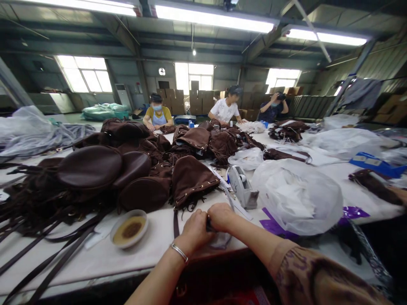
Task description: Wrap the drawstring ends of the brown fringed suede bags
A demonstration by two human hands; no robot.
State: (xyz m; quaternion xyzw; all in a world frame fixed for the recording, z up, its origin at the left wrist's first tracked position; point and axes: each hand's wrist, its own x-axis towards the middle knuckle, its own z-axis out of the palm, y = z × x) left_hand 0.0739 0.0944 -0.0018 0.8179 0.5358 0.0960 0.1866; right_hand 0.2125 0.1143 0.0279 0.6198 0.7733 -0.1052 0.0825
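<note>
My left hand (196, 231), with a silver bracelet at its wrist, is closed at the front of the white table (159, 258). Against it is my right hand (221, 217), its fingers also curled shut. A small dark bit shows between the two fists, but what they grip is mostly hidden. Some clear plastic (221, 240) lies just under the hands. Beyond them stands a brown drawstring bag (192, 180) with metal eyelets and fringe. A grey tape dispenser (243, 188) is behind my right hand. Left of my hands is a white bowl (145, 224) with yellowish contents and a brown patch.
Brown bags (89, 167) with long straps pile up on the left and across the middle. On the right sit a large white plastic bag (295, 199), purple pieces (276, 226) and a blue box (377, 164). Three people work across the table.
</note>
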